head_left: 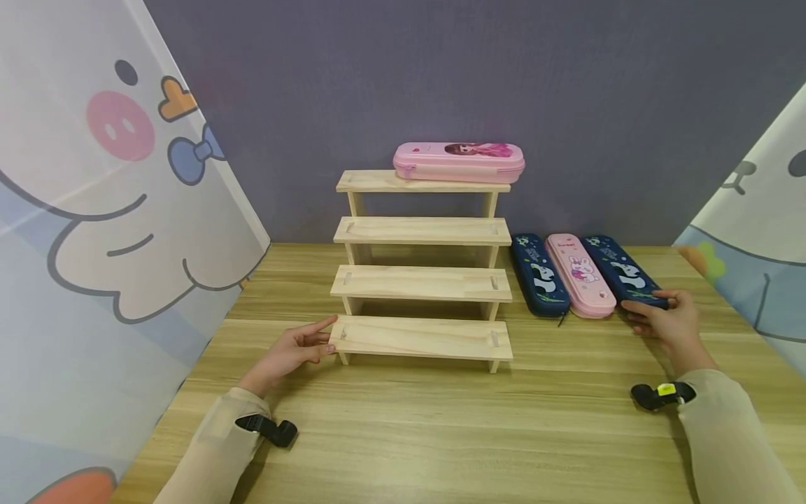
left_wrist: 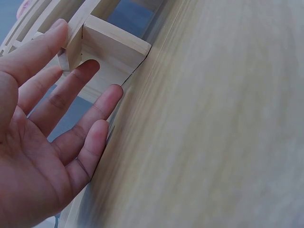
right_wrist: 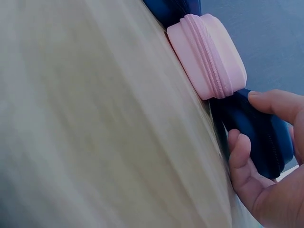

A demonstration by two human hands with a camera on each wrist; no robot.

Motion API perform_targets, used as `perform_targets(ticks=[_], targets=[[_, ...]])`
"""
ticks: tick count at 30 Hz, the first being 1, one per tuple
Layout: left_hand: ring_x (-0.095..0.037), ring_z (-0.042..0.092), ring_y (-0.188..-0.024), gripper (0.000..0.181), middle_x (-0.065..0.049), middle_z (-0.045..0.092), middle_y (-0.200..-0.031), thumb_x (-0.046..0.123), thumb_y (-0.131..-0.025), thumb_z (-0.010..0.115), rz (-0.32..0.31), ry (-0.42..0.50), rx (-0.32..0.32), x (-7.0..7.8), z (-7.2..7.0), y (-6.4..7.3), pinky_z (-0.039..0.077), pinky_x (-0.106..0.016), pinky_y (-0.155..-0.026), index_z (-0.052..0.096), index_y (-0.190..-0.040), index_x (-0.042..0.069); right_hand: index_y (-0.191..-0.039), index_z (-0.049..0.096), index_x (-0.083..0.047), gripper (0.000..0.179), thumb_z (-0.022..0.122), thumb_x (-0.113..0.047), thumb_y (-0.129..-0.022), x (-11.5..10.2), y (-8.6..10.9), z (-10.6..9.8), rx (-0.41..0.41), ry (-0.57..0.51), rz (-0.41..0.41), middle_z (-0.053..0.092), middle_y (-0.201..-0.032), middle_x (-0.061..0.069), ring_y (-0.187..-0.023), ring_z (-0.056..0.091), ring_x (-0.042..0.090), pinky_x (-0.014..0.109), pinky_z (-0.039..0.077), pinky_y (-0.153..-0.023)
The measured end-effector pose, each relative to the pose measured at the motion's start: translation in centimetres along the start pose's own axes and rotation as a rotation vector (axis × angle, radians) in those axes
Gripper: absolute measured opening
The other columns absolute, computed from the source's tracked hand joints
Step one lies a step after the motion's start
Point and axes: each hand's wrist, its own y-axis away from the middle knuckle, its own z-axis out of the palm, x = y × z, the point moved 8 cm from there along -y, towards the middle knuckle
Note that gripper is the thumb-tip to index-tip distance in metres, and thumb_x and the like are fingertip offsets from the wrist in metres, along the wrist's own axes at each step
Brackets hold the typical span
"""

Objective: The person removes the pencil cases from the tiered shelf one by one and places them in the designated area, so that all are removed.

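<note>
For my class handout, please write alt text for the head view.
A person's right hand holds the rightmost navy case in a row of three. The left hand is at the bottom step of a four-step wooden rack, with a pink case on top.

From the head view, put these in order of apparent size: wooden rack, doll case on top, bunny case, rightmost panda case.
Largest to smallest:
1. wooden rack
2. doll case
3. bunny case and rightmost panda case: too alike to rank, the latter partly covered.

The pink rabbit case (head_left: 581, 276) reads "Sweet"; lettering on both navy panda cases (head_left: 541, 276) is illegibly small.
</note>
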Motion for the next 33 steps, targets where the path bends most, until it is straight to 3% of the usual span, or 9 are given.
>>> perform_targets(ticks=[3,5,10,12,21,33], targets=[[-0.007,0.064,-0.098,0.065,-0.032,0.055,-0.134,0.008,-0.094,0.068,-0.001,0.000,-0.001,0.0,0.0,0.0,0.052,-0.028,-0.071,0.038,-0.151,0.000,-0.104,0.029,-0.014,0.057,0.077,0.007,-0.081,0.0,0.0,0.4,-0.076,0.030,0.014,0.061,-0.076,0.001,-0.052,0.068,0.013,0.028,0.052,-0.043],[-0.007,0.064,-0.098,0.065,-0.031,0.055,-0.133,0.008,-0.094,0.068,0.000,0.001,-0.002,0.0,0.0,0.0,0.052,-0.028,-0.071,0.038,-0.151,0.000,-0.104,0.027,-0.012,0.056,0.076,0.006,-0.083,0.0,0.0,0.4,-0.107,0.069,0.023,0.060,-0.077,-0.001,-0.053,0.068,0.013,0.029,0.053,-0.044],[-0.007,0.065,-0.097,0.065,-0.032,0.055,-0.133,0.008,-0.095,0.068,0.005,-0.003,-0.007,0.0,0.0,0.0,0.051,-0.028,-0.071,0.037,-0.152,0.000,-0.100,0.031,-0.006,0.047,0.076,-0.005,-0.087,-0.3,0.0,0.2,-0.133,0.341,0.002,0.050,-0.085,0.001,-0.053,0.064,0.008,0.028,0.053,-0.047],[-0.007,0.065,-0.097,0.065,-0.032,0.055,-0.133,0.008,-0.095,0.068,0.006,-0.006,-0.008,0.0,0.0,0.0,0.051,-0.028,-0.070,0.037,-0.152,0.000,-0.100,0.034,-0.008,0.044,0.076,-0.008,-0.087,-0.4,0.0,0.1,-0.145,0.402,0.001,0.050,-0.082,-0.002,-0.054,0.063,0.007,0.027,0.053,-0.047],[-0.007,0.065,-0.094,0.065,-0.031,0.056,-0.132,0.009,-0.095,0.068,0.007,-0.015,0.001,0.2,-0.1,0.0,0.051,-0.027,-0.070,0.038,-0.151,0.000,-0.103,0.044,-0.018,0.037,0.075,-0.005,-0.088,-0.4,0.3,-0.3,-0.225,0.223,0.053,0.052,-0.083,-0.007,-0.060,0.066,0.010,0.028,0.055,-0.051],[-0.011,0.065,-0.091,0.067,-0.030,0.056,-0.134,0.013,-0.094,0.069,-0.025,-0.027,0.002,-0.1,0.0,0.1,0.050,-0.027,-0.068,0.038,-0.153,0.006,-0.105,0.049,-0.025,0.034,0.073,-0.007,-0.090,-1.4,0.7,-1.6,-0.223,0.198,0.056,0.058,-0.076,-0.013,-0.060,0.066,0.013,0.029,0.056,-0.053]])
